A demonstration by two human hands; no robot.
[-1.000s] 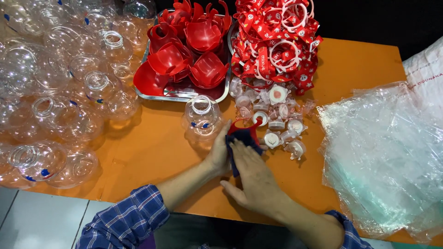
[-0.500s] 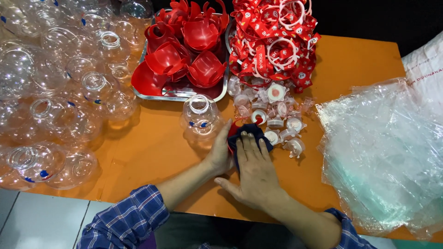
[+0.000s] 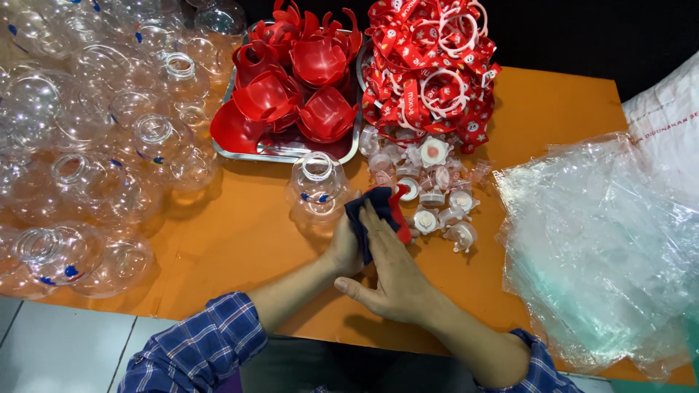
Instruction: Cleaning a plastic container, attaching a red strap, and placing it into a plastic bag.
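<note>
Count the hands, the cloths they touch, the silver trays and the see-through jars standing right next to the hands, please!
Bare hands: 2, left hand and right hand
Dark blue cloth: 1
Silver metal tray: 1
Clear round plastic jar beside the hands: 1
Total: 5

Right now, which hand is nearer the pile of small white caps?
The right hand: its fingers reach toward the white caps just beyond. The left hand lies on its far side, beside the clear bottle.
</note>
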